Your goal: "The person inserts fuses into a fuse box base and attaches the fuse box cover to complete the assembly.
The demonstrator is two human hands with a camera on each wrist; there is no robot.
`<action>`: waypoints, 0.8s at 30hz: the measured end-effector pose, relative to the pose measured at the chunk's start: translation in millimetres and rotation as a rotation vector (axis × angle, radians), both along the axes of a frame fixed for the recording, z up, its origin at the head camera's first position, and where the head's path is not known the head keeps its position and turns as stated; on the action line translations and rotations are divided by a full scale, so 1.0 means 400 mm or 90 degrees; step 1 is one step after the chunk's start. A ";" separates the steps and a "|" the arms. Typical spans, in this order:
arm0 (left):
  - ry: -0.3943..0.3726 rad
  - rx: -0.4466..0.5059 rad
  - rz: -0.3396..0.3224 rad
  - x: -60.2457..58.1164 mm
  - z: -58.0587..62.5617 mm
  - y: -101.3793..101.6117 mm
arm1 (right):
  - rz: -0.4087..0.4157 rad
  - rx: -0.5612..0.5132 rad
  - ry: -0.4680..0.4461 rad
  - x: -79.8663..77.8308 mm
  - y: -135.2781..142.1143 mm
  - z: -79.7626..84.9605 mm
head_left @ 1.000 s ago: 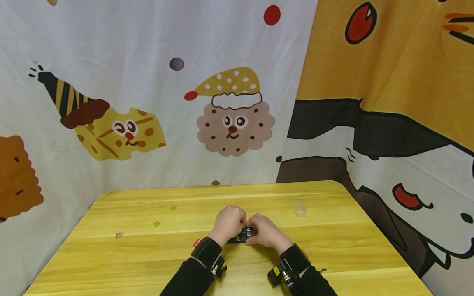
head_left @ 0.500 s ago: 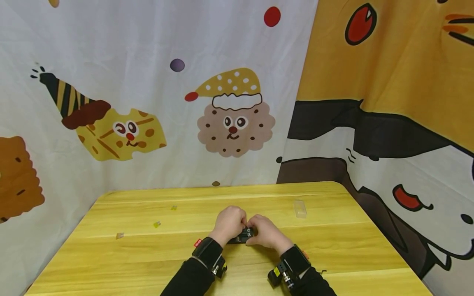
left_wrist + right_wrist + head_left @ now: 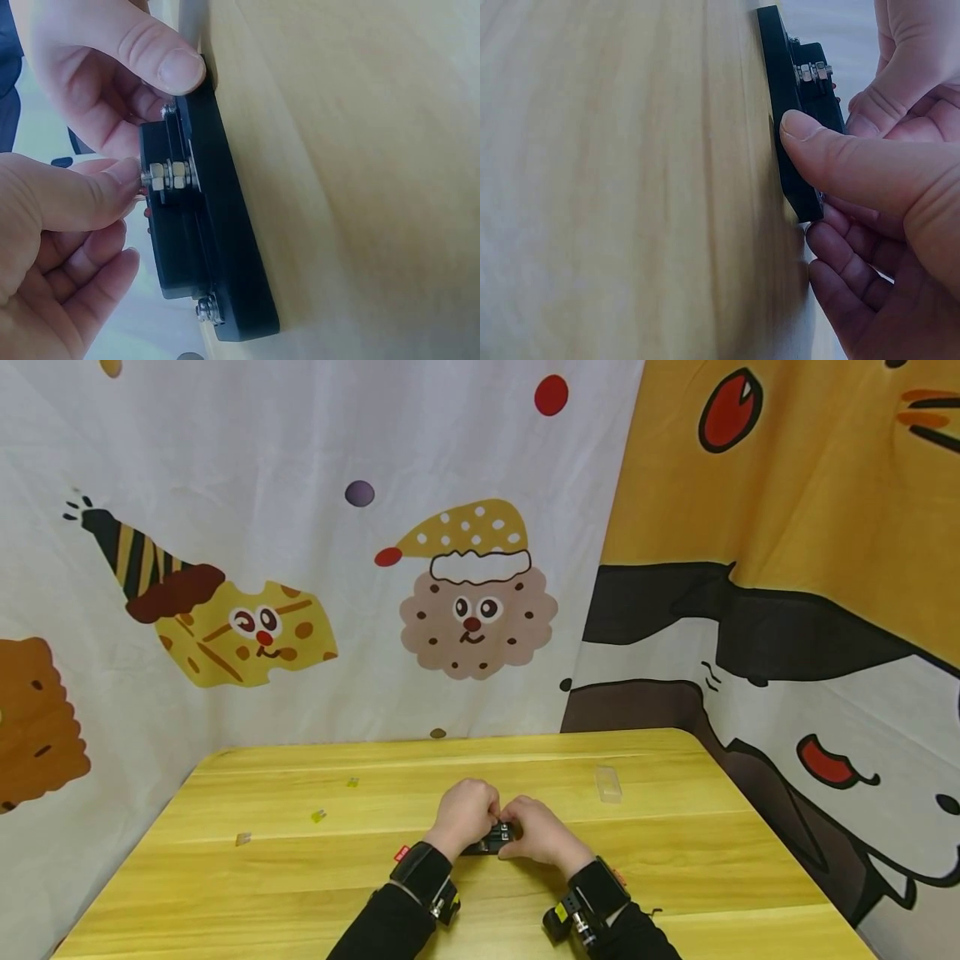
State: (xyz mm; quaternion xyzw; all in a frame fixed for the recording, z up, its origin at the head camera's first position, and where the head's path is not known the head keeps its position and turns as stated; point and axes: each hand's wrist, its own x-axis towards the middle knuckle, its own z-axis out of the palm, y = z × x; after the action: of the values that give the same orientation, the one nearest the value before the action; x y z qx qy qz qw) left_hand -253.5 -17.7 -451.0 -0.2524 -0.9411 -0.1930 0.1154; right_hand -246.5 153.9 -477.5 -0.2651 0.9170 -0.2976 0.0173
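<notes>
A black fuse block point(image 3: 498, 837) with metal studs and nuts point(image 3: 171, 176) along its side lies on the wooden table between both hands. My right hand point(image 3: 877, 195) grips its right end, thumb along the base and fingers curled behind. At the block's upper face, my left hand point(image 3: 71, 225) pinches with thumb and index finger close beside the middle stud. A tiny shiny piece point(image 3: 140, 196) peeks out by those fingertips; what it is, I cannot tell. Small red dots show on the upper face near them.
Small blade fuses lie on the table's left: an orange-brown one point(image 3: 243, 839), a yellow one point(image 3: 318, 816) and a yellow-green one point(image 3: 352, 782). A clear plastic cover point(image 3: 608, 784) lies at the back right. A printed curtain point(image 3: 300, 527) hangs behind the table.
</notes>
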 end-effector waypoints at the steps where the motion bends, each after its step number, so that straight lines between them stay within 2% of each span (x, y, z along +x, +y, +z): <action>1: -0.003 0.000 0.002 0.000 0.000 0.000 | 0.000 0.001 0.000 0.000 0.000 0.000; 10: -0.030 0.001 0.011 -0.003 0.000 -0.001 | 0.000 0.002 -0.005 0.006 -0.002 0.003; 24: -0.045 0.008 0.014 -0.016 -0.004 0.002 | -0.002 0.001 -0.011 0.003 -0.004 0.007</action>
State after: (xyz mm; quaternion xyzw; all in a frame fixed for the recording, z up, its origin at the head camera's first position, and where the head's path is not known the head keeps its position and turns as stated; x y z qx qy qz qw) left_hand -259.8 -17.1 -452.5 -0.2343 -0.9461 -0.2064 0.0855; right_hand -245.2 152.2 -474.5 -0.2613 0.9173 -0.2995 0.0252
